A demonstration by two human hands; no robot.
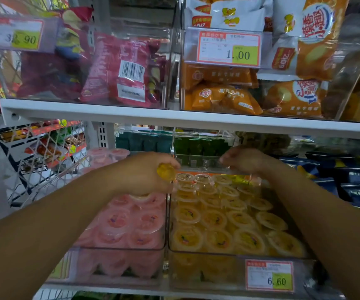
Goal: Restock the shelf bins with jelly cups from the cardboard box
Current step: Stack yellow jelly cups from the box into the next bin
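One yellow jelly cup [166, 172] was pinched in the fingers of the left hand [141, 173], the yellow bin [196, 267] just below them; the right hand [243, 161], grip unreadable, hovered opposite. Placing it looked next.

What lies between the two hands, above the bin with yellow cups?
In the head view, the back rows of yellow jelly cups in the clear bin lie between the left hand and the right hand, with green packets behind.
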